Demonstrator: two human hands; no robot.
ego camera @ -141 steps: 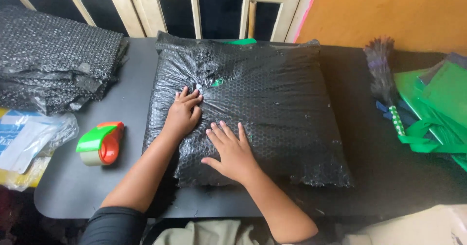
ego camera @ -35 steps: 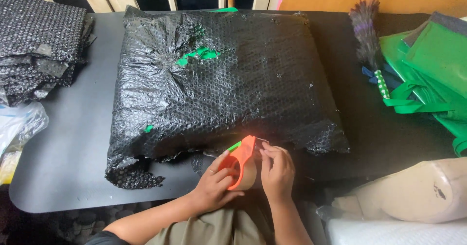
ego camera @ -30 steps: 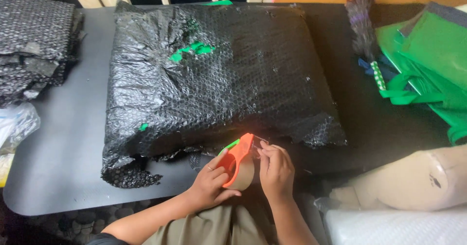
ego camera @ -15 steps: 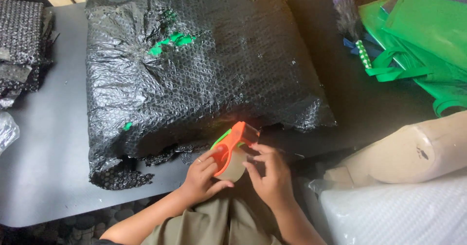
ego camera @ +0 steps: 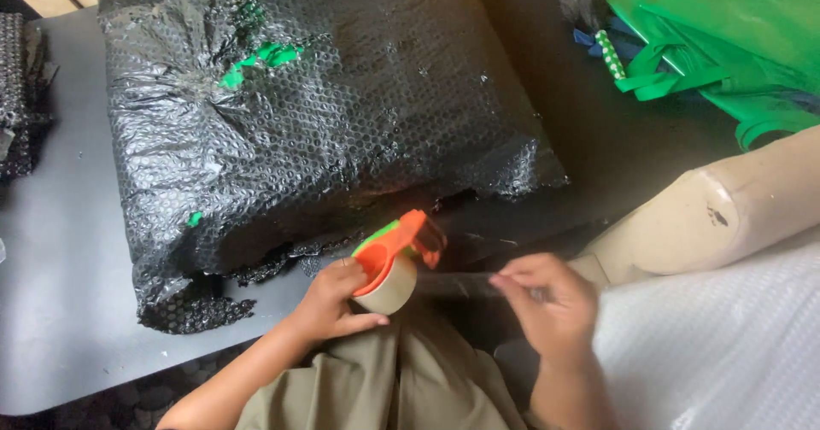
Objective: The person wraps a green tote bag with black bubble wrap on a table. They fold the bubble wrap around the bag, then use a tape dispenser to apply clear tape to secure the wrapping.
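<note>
Big black bubble-wrap parcel [ego camera: 316,122] fills the grey desk [ego camera: 60,310], near edge overhanging. Left hand [ego camera: 329,306] grips orange-and-green tape dispenser w/ tan roll [ego camera: 389,259] just below it; right hand [ego camera: 551,306] pinches the drawn-out strip. Judged: mid-taping; next, press strip on the parcel edge. Room tight at right, clear bubble-wrap roll [ego camera: 726,345] close

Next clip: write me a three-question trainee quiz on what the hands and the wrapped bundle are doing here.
1. True or false: the left hand holds the orange tape dispenser.
2. What does the right hand pinch?
A. a strip of tape
B. scissors
C. a green bag handle
3. Fill in: the big parcel on the grey table is wrapped in black ____ wrap.

Key: 1 true; 2 A; 3 bubble.
</note>
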